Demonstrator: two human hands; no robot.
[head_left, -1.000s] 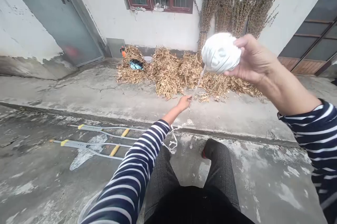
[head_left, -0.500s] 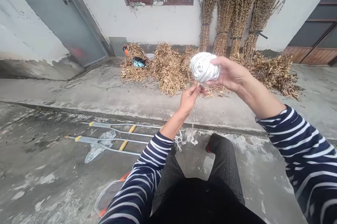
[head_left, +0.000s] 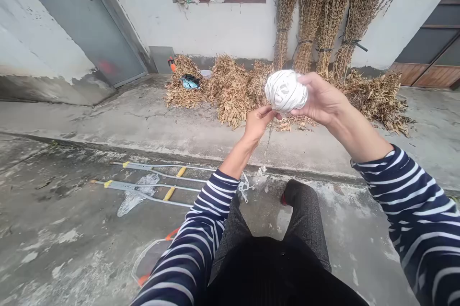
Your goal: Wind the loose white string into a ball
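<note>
The white cord ball [head_left: 285,90] sits raised in the right hand [head_left: 321,100], whose fingers [head_left: 309,79] curl closed around 1 side of it; held that way, it could roll off the fingertips if the pull on it turns sharp. Just below those fingers, the left hand [head_left: 257,124] pinches the thin strand [head_left: 268,142]. The strand hangs down to a loose tangle [head_left: 247,186], where it may snag or knot.

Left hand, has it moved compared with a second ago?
Yes. The left hand has risen away from the curb, up against the dry stalk heap, and now sits under the white ball in the right hand.
</note>
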